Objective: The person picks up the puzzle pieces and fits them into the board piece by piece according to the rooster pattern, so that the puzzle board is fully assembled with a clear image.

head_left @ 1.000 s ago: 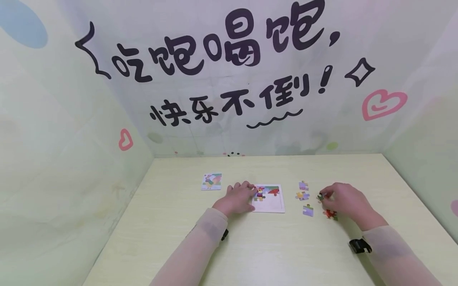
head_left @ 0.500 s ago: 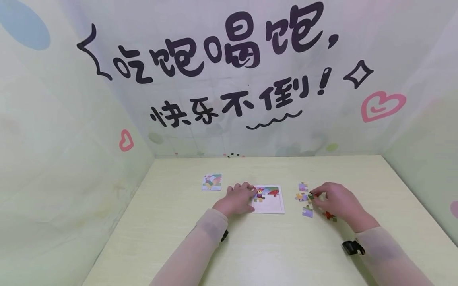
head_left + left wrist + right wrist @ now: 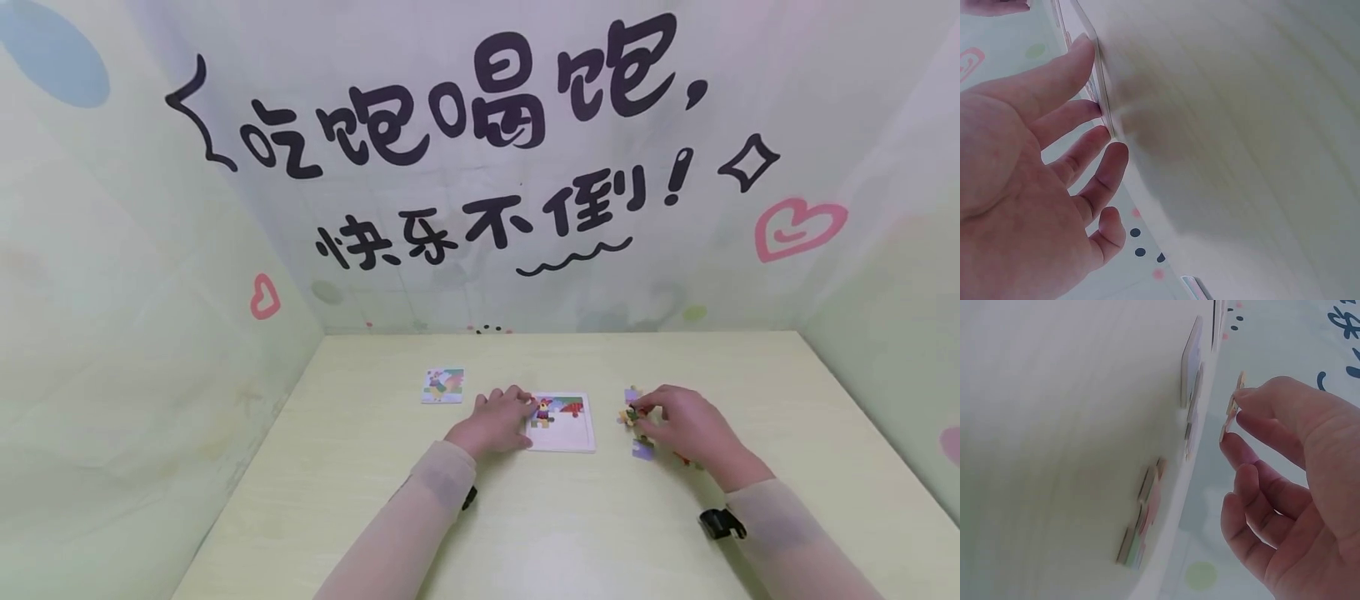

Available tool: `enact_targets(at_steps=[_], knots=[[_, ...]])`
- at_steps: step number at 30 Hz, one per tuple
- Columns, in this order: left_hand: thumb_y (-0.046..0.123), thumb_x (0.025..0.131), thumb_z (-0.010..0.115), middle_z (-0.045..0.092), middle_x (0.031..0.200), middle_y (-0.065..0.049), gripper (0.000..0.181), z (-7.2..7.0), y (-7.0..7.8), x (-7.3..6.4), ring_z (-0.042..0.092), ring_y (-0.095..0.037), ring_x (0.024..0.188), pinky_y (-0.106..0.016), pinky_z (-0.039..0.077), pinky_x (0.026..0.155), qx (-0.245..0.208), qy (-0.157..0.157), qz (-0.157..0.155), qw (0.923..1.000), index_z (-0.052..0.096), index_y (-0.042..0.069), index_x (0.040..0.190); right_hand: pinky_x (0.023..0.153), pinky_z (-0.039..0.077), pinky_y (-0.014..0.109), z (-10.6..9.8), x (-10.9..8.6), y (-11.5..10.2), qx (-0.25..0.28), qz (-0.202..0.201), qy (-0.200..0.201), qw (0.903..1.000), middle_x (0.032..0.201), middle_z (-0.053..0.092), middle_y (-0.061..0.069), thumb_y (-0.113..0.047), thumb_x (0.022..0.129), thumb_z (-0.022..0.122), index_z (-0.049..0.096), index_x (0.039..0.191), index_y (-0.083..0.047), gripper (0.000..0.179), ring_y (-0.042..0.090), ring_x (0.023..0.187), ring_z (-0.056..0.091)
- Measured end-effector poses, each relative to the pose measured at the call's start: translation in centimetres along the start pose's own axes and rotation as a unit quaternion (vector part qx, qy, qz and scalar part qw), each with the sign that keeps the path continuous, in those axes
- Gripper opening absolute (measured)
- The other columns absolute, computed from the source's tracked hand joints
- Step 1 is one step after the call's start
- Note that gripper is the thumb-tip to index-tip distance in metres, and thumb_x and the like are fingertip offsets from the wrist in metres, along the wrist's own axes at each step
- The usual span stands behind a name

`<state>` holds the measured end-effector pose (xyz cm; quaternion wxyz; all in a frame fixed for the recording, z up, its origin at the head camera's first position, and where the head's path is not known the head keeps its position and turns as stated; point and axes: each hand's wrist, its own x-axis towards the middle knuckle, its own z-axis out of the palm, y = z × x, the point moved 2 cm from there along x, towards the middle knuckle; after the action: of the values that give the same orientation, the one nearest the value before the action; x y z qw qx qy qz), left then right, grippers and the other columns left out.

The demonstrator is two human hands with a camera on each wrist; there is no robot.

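Note:
A white puzzle tray point(image 3: 562, 446), partly filled with picture pieces along its top and left, lies flat on the table. My left hand point(image 3: 495, 422) rests at its left side, thumb and fingertips touching the edge; in the left wrist view the fingers point(image 3: 1113, 165) are loosely spread. My right hand point(image 3: 682, 423) pinches a green and yellow puzzle piece point(image 3: 633, 416) between thumb and fingertips. From the right wrist, that thin puzzle piece point(image 3: 1231, 412) shows raised off the tabletop. Under and beside the hand lie loose purple puzzle pieces point(image 3: 642, 450) and red ones point(image 3: 1147, 512), partly hidden.
A small square picture card point(image 3: 442, 386) showing the chicken design lies at the back left of the table point(image 3: 570, 517). Printed cloth walls point(image 3: 480, 292) with black lettering enclose the table behind and on both sides. Black straps point(image 3: 722, 523) sit at the wrists.
My right hand has moved left with the pinched puzzle piece, from beside the red pieces to over the purple ones. The left hand stays at the tray. The head view has tilted slightly.

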<state>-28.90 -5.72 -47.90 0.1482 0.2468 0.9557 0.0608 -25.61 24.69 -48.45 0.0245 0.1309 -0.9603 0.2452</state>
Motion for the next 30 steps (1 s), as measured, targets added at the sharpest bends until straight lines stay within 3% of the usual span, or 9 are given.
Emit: enact_targets(at_steps=[10,21,30], knots=[[0.039,0.094,0.076,0.042,0.161,0.000,0.072,0.3,0.0,0.0,0.042,-0.026,0.139,-0.049,0.034,0.110,-0.002,0.003,0.003,1.0000,0.045,0.025,0.157,0.062,0.043,0.026,0.9,0.4,-1.4,-0.002,-0.038,0.020,0.9991,0.094,0.071,-0.005,-0.015,0.086,0.081,0.081,0.104,-0.013,0.018,0.012,0.074,0.050],[0.040,0.094,0.075,0.041,0.162,0.000,0.072,0.2,-0.1,-0.1,0.041,-0.028,0.141,-0.051,0.034,0.110,0.001,0.002,0.002,1.0000,0.045,0.024,0.158,0.065,0.047,0.027,1.5,1.0,-2.8,-0.011,-0.064,0.029,0.9975,0.096,0.074,-0.002,-0.014,0.083,0.082,0.082,0.102,-0.014,0.019,0.010,0.072,0.053],[0.039,0.094,0.075,0.041,0.161,0.000,0.072,-0.1,0.0,-0.2,0.041,-0.028,0.142,-0.051,0.034,0.111,0.006,0.002,0.001,1.0000,0.045,0.024,0.158,0.069,0.051,0.031,1.5,1.6,-3.8,-0.034,-0.074,0.022,0.9964,0.102,0.076,0.000,-0.016,0.084,0.083,0.082,0.105,-0.014,0.022,0.013,0.079,0.059]])
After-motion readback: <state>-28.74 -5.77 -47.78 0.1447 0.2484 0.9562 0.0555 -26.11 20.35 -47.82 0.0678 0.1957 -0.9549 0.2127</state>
